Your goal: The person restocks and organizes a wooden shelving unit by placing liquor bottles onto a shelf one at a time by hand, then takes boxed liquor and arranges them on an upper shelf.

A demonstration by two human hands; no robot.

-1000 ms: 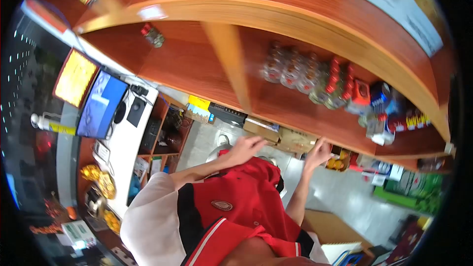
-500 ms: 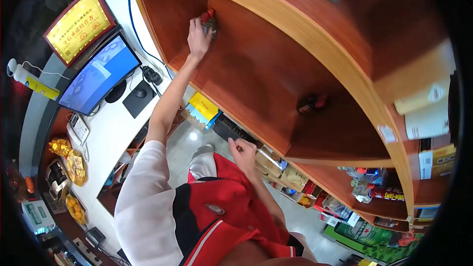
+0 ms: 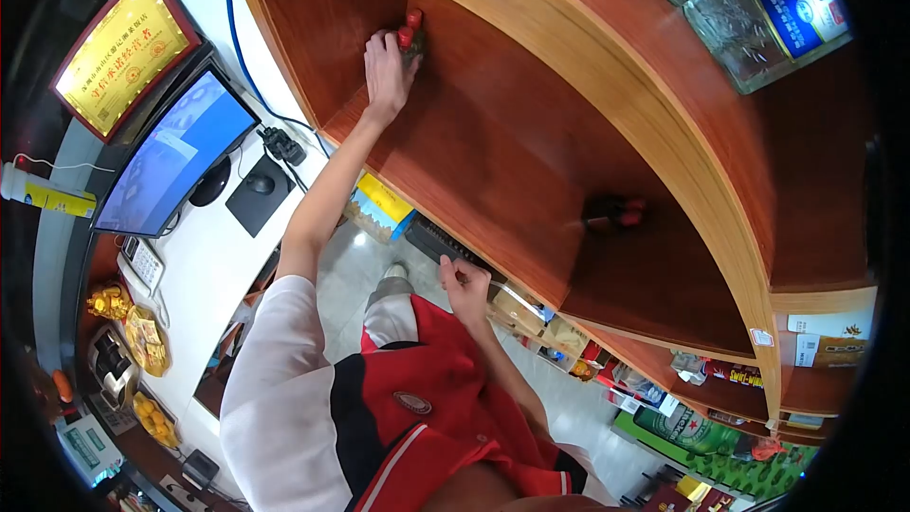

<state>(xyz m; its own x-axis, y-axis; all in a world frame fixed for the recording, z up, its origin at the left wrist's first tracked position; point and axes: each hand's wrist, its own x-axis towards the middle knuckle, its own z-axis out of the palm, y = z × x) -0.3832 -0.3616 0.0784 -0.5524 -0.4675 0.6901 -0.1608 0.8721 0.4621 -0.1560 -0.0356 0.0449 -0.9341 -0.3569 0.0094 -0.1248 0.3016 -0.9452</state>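
Observation:
Two small dark glass bottles with red caps (image 3: 407,36) stand together in the far left corner of the brown wooden shelf (image 3: 493,133). My left hand (image 3: 385,76) reaches into the shelf with its fingers curled round the nearer bottle, hiding most of its body. My right hand (image 3: 465,289) is held in front of my waist, below the shelf's edge, loosely closed. No object shows in it. Another dark bottle with a red cap (image 3: 627,212) is in shadow on the right side of the same shelf.
To the left is a white desk (image 3: 213,270) with a monitor (image 3: 177,156), mouse (image 3: 260,183) and telephone (image 3: 142,265). A blue cable (image 3: 230,28) runs down beside the shelf. Clear glass bottles (image 3: 749,28) stand on the upper shelf. Boxes and a green crate (image 3: 697,446) are below right.
My view has shifted, bringing the glass bottles on the upper shelf further into sight. My left hand stays at the red-capped bottles, with both caps now showing more. My right hand has barely moved.

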